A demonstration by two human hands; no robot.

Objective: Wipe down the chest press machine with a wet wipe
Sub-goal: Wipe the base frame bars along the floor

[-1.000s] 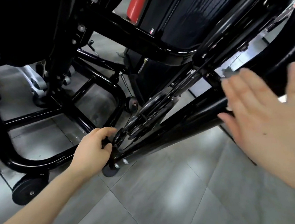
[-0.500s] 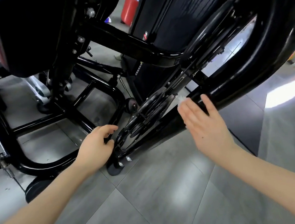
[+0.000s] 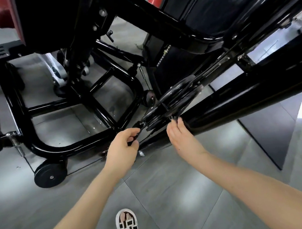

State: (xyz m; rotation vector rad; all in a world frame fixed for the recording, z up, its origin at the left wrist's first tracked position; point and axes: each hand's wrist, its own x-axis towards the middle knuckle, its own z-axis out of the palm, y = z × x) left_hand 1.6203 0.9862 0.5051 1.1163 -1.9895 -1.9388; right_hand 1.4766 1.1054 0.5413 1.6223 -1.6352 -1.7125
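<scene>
Left hand (image 3: 121, 147) is clenched on a small black bracket (image 3: 136, 133) at the low end of the chest press machine (image 3: 201, 20), with fingers curled over it and thumb underneath. Looks like a brace grip, to steady the body while leaning in low.

Right hand (image 3: 182, 137) is just beside it, fingers bent and tips touching the spot where the thick tube (image 3: 241, 103) meets the stacked pulleys (image 3: 174, 95). Cannot tell if this hand pinches anything, because the fingertips are hidden against black metal.

No wet wipe is visible anywhere. If there is one, it is probably tucked under the right fingers, which would fit the way they press into that joint, but that's a guess.

The step in hand is likely wiping the lower tube end and pulley corner, a tight spot that suits fingertips over a flat palm. The machine fills the upper frame, tilted by the head angle:
- Base frame (image 3: 22, 113) loops to the left.
- Wheel (image 3: 50, 175) rests on the floor (image 3: 177, 198) below it.
- Red seat pad (image 3: 3, 14) is at top left.
- A dark mat (image 3: 269, 132) lies under the tube on the right.
- One sandalled foot (image 3: 127, 228) is planted between the forearms, well back from the machine.

Risk is fingers near the pulleys and cable — a pinch point if anything shifts. Most of the frame looks untouched or can't be judged, so progress is unclear.
</scene>
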